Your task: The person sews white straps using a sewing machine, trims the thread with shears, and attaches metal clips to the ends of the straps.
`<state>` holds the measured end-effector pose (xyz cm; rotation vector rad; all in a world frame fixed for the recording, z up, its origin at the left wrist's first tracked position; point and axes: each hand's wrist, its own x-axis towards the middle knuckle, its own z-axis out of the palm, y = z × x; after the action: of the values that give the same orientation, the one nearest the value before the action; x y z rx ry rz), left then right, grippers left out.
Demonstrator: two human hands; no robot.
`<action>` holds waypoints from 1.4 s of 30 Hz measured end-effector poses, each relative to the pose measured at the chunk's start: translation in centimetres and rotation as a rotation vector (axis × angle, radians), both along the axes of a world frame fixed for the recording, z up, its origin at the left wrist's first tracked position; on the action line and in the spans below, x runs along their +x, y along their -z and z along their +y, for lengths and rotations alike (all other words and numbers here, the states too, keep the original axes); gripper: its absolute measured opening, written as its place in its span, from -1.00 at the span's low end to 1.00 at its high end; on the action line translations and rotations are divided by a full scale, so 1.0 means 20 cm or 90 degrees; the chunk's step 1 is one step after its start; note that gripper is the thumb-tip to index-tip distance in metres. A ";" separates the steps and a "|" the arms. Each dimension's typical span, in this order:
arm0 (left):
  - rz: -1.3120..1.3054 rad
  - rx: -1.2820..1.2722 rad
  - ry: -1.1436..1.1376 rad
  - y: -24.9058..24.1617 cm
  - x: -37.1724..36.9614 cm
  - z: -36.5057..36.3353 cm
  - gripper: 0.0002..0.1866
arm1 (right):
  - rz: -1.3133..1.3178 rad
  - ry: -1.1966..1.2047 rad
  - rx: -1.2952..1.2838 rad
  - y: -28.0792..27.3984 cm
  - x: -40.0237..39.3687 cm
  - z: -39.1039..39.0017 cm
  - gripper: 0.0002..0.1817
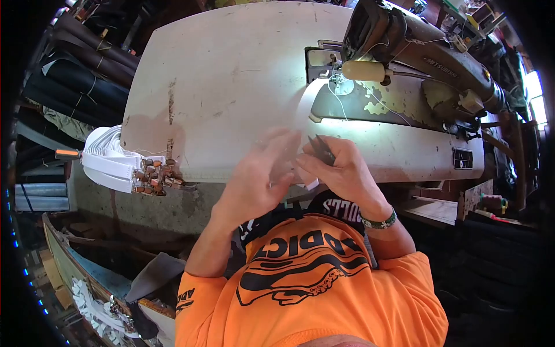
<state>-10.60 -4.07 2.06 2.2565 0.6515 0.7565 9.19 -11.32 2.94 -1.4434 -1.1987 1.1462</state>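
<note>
My right hand (347,168) is closed round a pair of small dark thread snips (321,150), its two pointed blades angled up and left. Facing it, my left hand (257,176) is smeared by motion at the table's front edge, and I cannot tell what its fingers hold. A white strip (307,107) curves from under the sewing machine's needle area toward my hands. Below my fingers a white end (312,184) pokes out over the edge.
The sewing machine (425,58) stands at the back right of the white table (219,69), loose thread trailing from it. Bundled white straps with metal buckles (153,174) hang at the left corner. Dark material rolls (75,87) lie farther left.
</note>
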 end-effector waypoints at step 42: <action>0.195 -0.587 0.167 0.10 0.60 0.49 -0.91 | -0.487 0.140 -0.034 -0.04 0.65 0.12 -0.62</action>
<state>1.46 5.78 0.11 1.5408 0.6441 -0.0555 22.13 -9.01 3.80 -2.0879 -1.4601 0.4681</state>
